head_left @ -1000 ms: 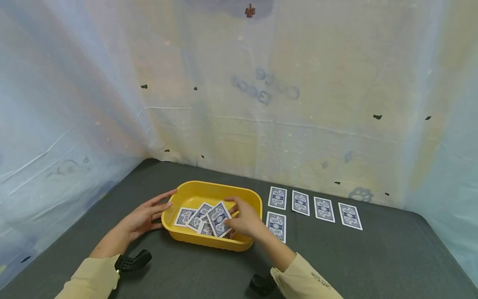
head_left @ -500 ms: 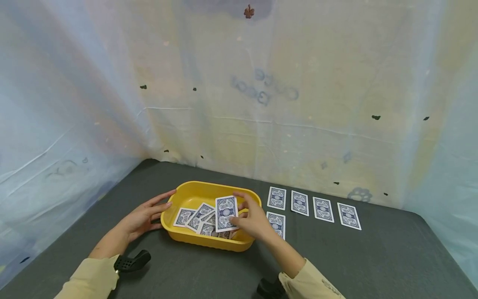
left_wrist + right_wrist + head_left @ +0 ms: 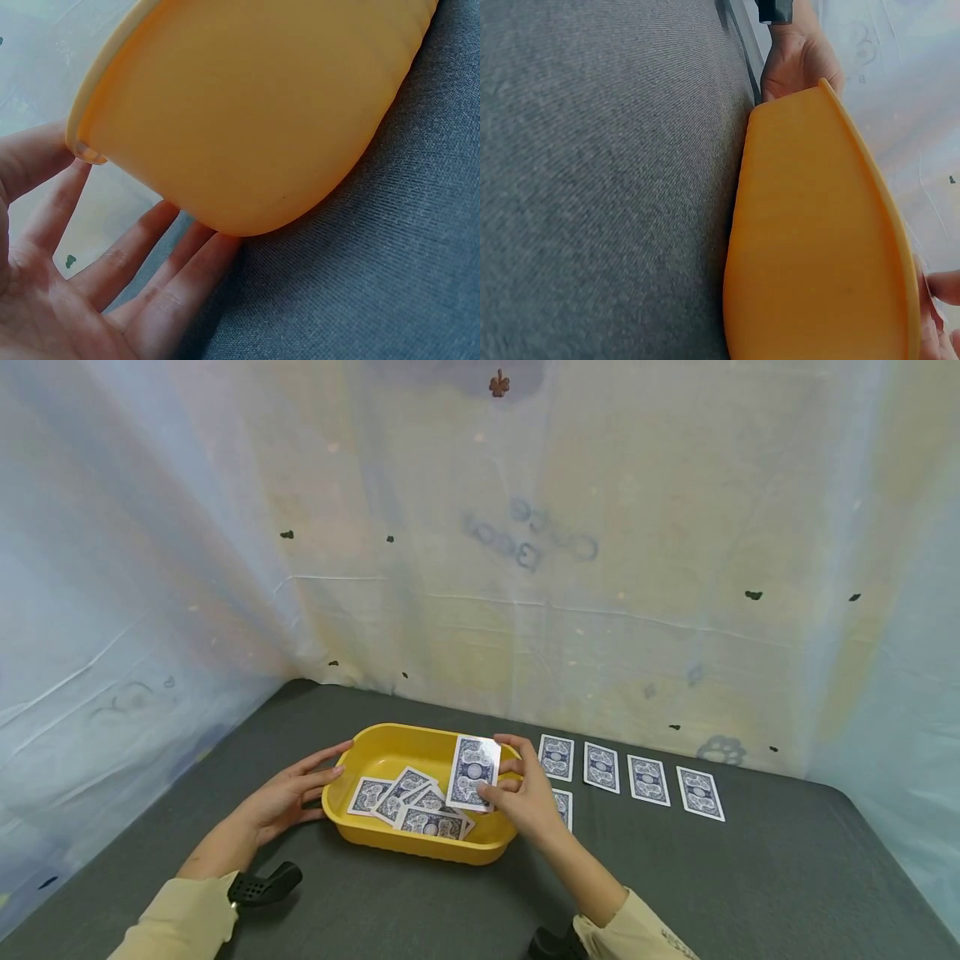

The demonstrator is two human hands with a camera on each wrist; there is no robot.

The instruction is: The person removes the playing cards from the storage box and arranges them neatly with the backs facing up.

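A yellow plastic basin [image 3: 386,750] stands on the dark table. Several playing cards [image 3: 431,822] lie overlapping inside it, with blue patterned backs up. My right hand [image 3: 527,797] pinches one playing card [image 3: 471,770] between thumb and fingers, raised above the basin's right part with its back toward me. At the basin's left end, my left hand [image 3: 281,800] rests with extended, spread fingers against the outer wall and rim. In the left wrist view those fingers [image 3: 124,262] touch the wall [image 3: 247,112]. The right wrist view mostly shows the basin's side [image 3: 810,225].
On the table right of the basin, a row of face-down cards [image 3: 602,767] runs toward the right. Another card [image 3: 562,808] below the row's left end is partly behind my right hand. A pale patterned curtain [image 3: 637,527] closes off the back and sides.
My right hand has lifted a card from the pile and moved up and right with it, turning it more upright. The left hand keeps its place on the basin.
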